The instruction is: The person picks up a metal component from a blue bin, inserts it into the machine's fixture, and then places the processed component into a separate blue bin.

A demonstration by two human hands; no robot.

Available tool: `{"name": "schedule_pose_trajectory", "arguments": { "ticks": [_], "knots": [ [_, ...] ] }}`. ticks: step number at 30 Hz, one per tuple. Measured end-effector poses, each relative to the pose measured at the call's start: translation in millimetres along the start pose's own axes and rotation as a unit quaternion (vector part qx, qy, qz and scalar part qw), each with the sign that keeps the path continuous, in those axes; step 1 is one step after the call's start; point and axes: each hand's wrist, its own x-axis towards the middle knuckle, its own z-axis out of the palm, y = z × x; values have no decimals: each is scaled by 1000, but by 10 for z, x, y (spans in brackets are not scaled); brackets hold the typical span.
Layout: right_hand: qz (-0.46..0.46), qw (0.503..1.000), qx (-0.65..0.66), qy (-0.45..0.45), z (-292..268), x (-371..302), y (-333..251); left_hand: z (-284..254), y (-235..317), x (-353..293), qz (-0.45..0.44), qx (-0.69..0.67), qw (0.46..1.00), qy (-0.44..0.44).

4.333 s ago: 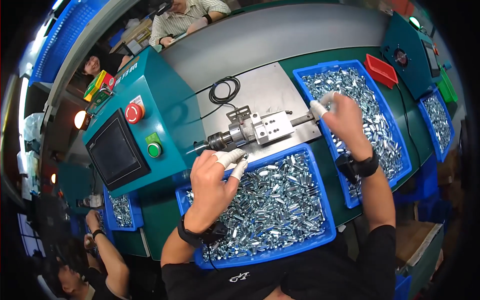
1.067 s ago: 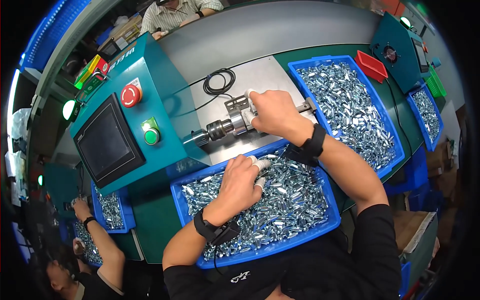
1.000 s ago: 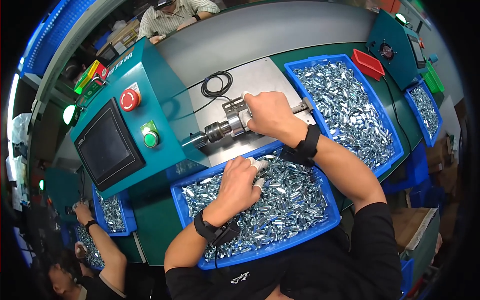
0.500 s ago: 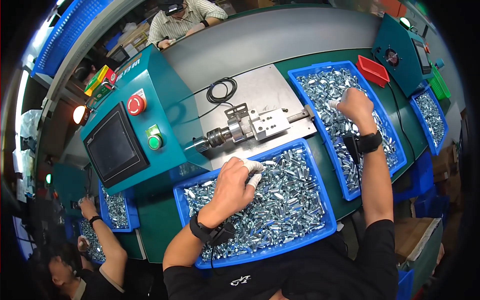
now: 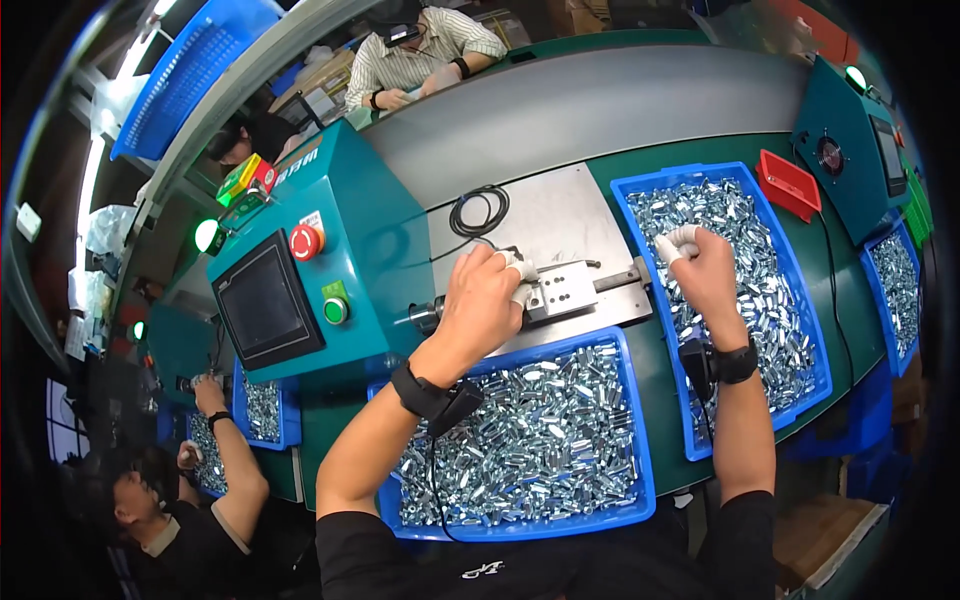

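At the left of the surface, a co-worker's hand (image 5: pixel 209 394) stands well apart from this station. Next to the right is the green machine (image 5: pixel 385 215), with a dark screen (image 5: pixel 265 302), a red stop button (image 5: pixel 306 241) and a green button (image 5: pixel 337 310) on its near face. The left hand (image 5: pixel 480 302) is over the drive end, hiding most of the chuck (image 5: pixel 424 318). Its fingers, in white covers, are bent at the left end of the metal block (image 5: pixel 565 288); whether they grip a piece cannot be told. Good handling here, in my judgement, means setting a piece squarely against the block and having skin and covers clear of the chuck before it turns.

Near and below lies a blue tray (image 5: pixel 520 529) full of loose metal pieces (image 5: pixel 545 440). Beyond the block, a coiled cable (image 5: pixel 478 212) lies on the steel plate (image 5: pixel 555 200), and should stay clear of moving parts.

To the right, the right hand (image 5: pixel 708 278) is above the second tray (image 5: pixel 806 403), also full of pieces. Its thumb and forefinger are close together; no piece can be made out between them. A light pinch on a single piece is advisable. Farther right, a red box (image 5: pixel 790 184) stands just beside that tray.
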Motion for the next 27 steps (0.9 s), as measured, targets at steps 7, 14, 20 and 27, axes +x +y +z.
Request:
{"name": "schedule_pose_trajectory", "arguments": {
  "ticks": [7,14,20,27],
  "knots": [
    [-51,998,-30,15,24,-86,-101,-52,69,84,11,33,998,-44],
    [-46,998,-39,4,34,-108,-126,-170,295,-88,12,26,1000,-3],
    [-18,983,131,-126,198,-149,-97,-13,699,-726,76,-129,972,-181],
    [-173,929,-38,-326,636,-616,-795,113,714,-1000,76,-125,961,-233]
  ]
}}
